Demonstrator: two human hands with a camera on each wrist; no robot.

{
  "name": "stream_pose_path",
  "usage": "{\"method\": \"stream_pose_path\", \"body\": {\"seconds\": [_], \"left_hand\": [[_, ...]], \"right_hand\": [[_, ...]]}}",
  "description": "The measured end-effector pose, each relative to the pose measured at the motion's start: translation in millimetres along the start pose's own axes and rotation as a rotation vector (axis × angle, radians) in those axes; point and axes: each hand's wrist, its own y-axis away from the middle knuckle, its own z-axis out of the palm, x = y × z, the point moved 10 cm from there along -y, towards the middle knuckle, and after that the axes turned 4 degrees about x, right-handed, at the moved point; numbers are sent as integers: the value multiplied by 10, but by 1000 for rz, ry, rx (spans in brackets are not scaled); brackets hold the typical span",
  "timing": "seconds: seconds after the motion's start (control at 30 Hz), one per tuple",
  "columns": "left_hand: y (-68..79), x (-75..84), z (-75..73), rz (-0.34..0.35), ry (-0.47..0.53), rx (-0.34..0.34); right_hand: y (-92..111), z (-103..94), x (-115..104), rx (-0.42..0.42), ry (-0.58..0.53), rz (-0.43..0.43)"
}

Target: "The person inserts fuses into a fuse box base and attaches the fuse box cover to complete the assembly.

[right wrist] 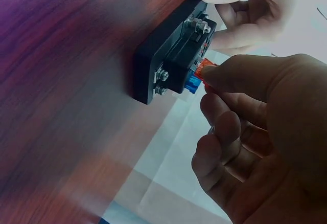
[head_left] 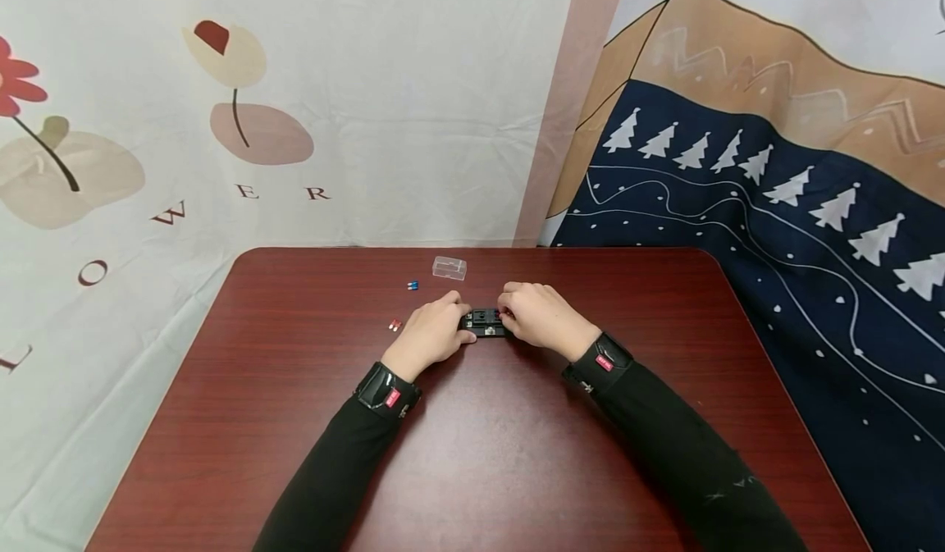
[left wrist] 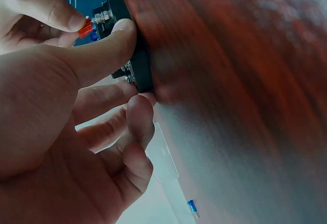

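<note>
My left hand [head_left: 434,326] grips the left end of a black fuse block [head_left: 485,322], thumb on the near side and fingers behind. The block lies on the table and has metal screw terminals. At its right end my right hand [head_left: 542,314] pinches a red blade fuse [right wrist: 203,69] between thumb and index finger, right at the slots. Whether its prongs are fully in is hidden. Beside it, a blue blade fuse [right wrist: 192,83] sits in the block. Something small and shiny, too unclear to name, shows between my right hand's other fingers.
Loose red blade fuses [head_left: 394,325] lie left of my left hand. A loose blue fuse [head_left: 413,285] is farther back. Near the table's far edge stands a clear plastic box [head_left: 449,268]. Printed cloth [head_left: 443,125] hangs behind the brown table [head_left: 487,453].
</note>
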Motion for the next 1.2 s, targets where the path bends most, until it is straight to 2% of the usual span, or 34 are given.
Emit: {"method": "stream_pose_path", "body": {"seconds": [0.33, 0.73, 1.2], "left_hand": [[2, -1, 0, 6, -2, -2], [-8, -14, -1, -6, 7, -16], [-8, 13, -13, 3, -1, -4]], "right_hand": [[-3, 58, 10, 1, 9, -1], [-15, 27, -28, -11, 1, -2], [-33, 65, -30, -24, -9, 5]]}}
